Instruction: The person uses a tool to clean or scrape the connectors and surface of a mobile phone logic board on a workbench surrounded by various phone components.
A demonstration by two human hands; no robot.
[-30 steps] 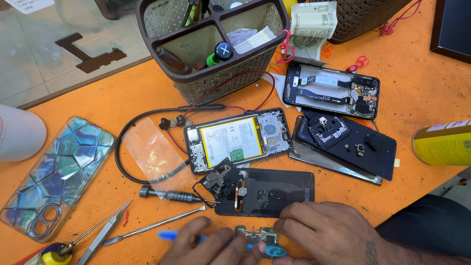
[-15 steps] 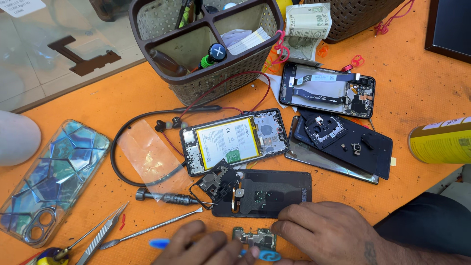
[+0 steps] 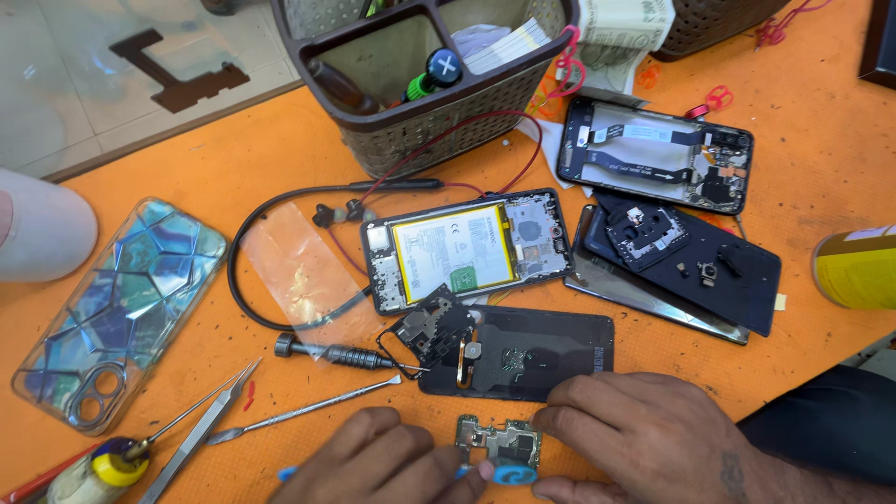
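My left hand (image 3: 373, 462) and my right hand (image 3: 644, 439) meet at the bottom edge over a small green circuit board (image 3: 499, 439) lying on the orange mat (image 3: 821, 140). A blue tool (image 3: 509, 474) shows between my fingertips, its blue shaft sticking out left under my left hand. Both hands pinch around the tool and board; which hand grips the tool is unclear. Just beyond my fingers lies a dark phone back cover (image 3: 537, 353), and behind it an opened phone with a yellow battery (image 3: 462, 250).
Two more opened phones (image 3: 653, 154) (image 3: 686, 266) lie at right. A screwdriver (image 3: 331, 353), a metal spudger (image 3: 299, 411) and tweezers (image 3: 201, 425) lie at left beside a patterned phone case (image 3: 117, 308). A woven basket (image 3: 420, 93) stands behind, a yellow can (image 3: 854, 271) at right.
The view has shifted slightly; my hands stay over the small board, fingers closing in a little around the blue tool.
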